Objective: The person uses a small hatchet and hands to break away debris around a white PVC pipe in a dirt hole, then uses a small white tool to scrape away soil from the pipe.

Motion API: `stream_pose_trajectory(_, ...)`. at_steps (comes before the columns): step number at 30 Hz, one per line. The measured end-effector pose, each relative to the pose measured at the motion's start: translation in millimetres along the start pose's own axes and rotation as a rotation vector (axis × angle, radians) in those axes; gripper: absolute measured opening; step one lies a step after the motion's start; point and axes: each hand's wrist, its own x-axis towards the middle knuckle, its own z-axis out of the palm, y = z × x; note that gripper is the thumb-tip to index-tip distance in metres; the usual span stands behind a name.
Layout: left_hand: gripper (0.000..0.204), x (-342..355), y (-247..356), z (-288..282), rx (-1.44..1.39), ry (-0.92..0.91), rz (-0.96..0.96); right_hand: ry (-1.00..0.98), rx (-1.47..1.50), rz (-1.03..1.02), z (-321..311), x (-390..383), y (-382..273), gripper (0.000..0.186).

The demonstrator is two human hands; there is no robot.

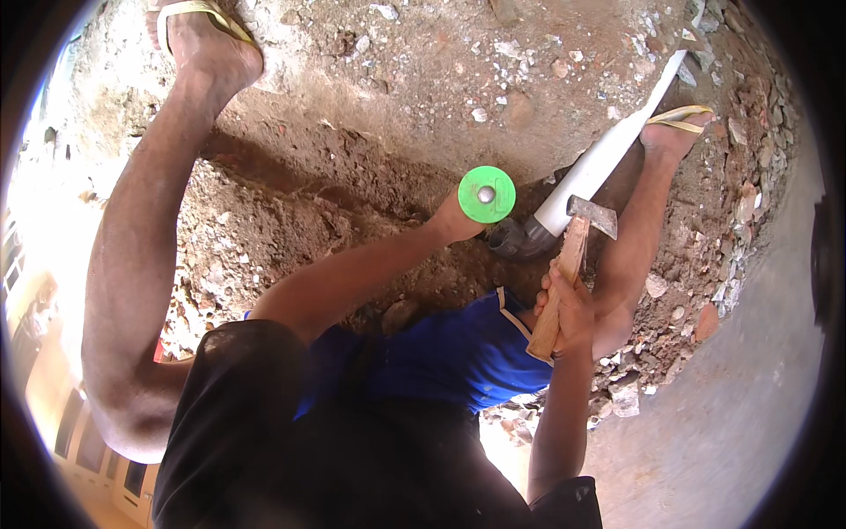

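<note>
My left hand (453,220) is closed around a chisel with a round green hand guard (500,205). Its metal striking end shows in the middle of the guard; the shaft and tip below are hidden. In my right hand (573,309) I grip a hammer (573,249) by its wooden handle. The hammer's metal head is up, to the right of the green guard and apart from it. Just beyond the head lies a white pipe (599,163) with a dark elbow fitting (522,238) on its near end.
A trench (291,172) with rough soil sides runs between my legs. Broken stones and rubble (626,392) lie along the right, beside a smooth grey wall (731,414). My feet in yellow-strapped sandals (211,18) rest on the far ground, left and right.
</note>
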Motion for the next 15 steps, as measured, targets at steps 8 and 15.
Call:
stream_pose_trajectory(8, 0.024, 13.0, -23.7, 27.3, -0.068, -0.031, -0.289, 0.001, 0.029, 0.041, 6.9, 1.6, 10.1, 0.028)
stream_pose_trajectory(15, 0.020, 9.3, -31.9, 8.1, -0.056, 0.079, -0.158, 0.040, -0.080, 0.051, 12.2, 8.1, 11.2, 0.026)
